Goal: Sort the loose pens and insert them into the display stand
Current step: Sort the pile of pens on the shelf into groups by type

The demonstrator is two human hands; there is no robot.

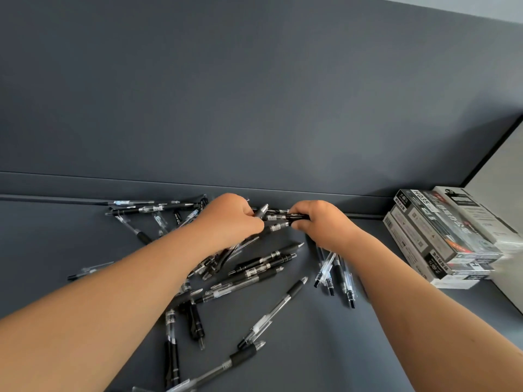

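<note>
Loose pens (256, 271), black-bodied and clear-bodied, lie scattered across the dark grey desk (325, 349), crossing one another at many angles; the densest cluster sits at the centre of the view, a smaller group of clear pens (334, 274) lies toward 3 o'clock of it, and a further row (152, 207) lies toward 10 o'clock along the rear ledge. At 12 o'clock of the cluster, a few pens (276, 219) are held as a bundle between both hands, roughly horizontal and just in front of the ledge. The left hand (229, 219) is curled closed over one end of this bundle; the right hand (322, 222) is curled closed over the other end, its fingers wrapped about a black pen barrel. The exact number of pens in the bundle cannot be told, since the fingers cover much of it. Both bare forearms reach in from the lower edge of the view. At 3 o'clock, well apart from the hands, stacked printed boxes (441, 236) rest on the desk beside its right edge. A plain grey wall panel (254, 94) rises behind the ledge.
</note>
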